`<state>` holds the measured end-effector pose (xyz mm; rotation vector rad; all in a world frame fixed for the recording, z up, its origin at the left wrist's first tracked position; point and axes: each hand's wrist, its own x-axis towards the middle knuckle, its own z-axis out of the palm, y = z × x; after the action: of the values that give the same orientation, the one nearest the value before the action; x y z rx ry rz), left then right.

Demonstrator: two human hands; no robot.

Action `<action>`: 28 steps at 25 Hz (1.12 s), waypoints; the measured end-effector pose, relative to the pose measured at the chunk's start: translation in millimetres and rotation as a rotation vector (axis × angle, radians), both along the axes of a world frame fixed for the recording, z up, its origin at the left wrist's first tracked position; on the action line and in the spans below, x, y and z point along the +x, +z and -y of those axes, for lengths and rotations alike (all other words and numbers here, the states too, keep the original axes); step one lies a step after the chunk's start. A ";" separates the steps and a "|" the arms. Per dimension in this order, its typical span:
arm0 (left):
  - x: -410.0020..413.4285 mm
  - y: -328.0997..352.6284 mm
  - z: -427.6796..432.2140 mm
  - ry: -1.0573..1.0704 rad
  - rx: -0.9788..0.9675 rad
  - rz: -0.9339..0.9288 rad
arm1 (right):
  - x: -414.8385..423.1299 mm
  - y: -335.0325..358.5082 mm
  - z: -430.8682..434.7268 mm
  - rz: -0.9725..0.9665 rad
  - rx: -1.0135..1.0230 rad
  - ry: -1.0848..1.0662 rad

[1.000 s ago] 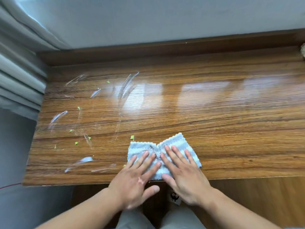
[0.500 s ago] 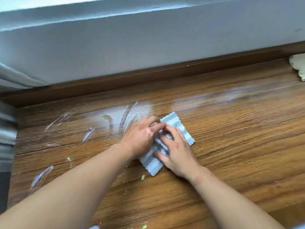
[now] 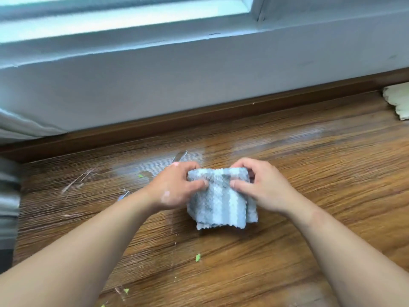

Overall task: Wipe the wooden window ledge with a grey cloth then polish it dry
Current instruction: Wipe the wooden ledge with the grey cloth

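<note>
Both hands are gripping the grey cloth (image 3: 218,196) above the middle of the wooden window ledge (image 3: 309,185). L hand (image 3: 174,189) is pinching the cloth's upper left edge w/ thumb in front & fingers curled behind; R hand (image 3: 263,185) is doing the same on the upper right edge, so both are clamped on the fabric. The cloth is hanging folded btwn them, grey & pale stripes running vertical, its scalloped bottom edge sitting close to the wood; can't tell if it's touching. White smears (image 3: 75,180) and small green crumbs (image 3: 197,257) are lying on the ledge, mostly left of & below the cloth. A pale cloth (image 3: 398,98) is showing at the far right edge.
</note>
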<state>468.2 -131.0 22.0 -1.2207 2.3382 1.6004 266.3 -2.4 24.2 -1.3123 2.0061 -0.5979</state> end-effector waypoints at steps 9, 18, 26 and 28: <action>94.4 -42.3 83.9 -0.155 -0.748 0.340 | 51.9 -83.5 54.2 -0.544 0.149 0.339; 171.0 -43.7 129.6 -0.035 -0.786 0.349 | 153.7 -78.2 -29.0 -0.511 -0.042 0.946; 252.8 -57.0 132.4 0.111 -0.715 0.407 | 208.3 -85.5 45.5 -0.488 0.078 0.685; 260.5 -59.5 125.5 0.149 -0.657 0.405 | 235.6 -78.2 -31.9 -0.532 -0.060 0.974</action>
<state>728.7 -256.5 -37.5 -1.6589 2.5939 0.5006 501.9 29.5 -54.0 -2.3985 1.4035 0.1785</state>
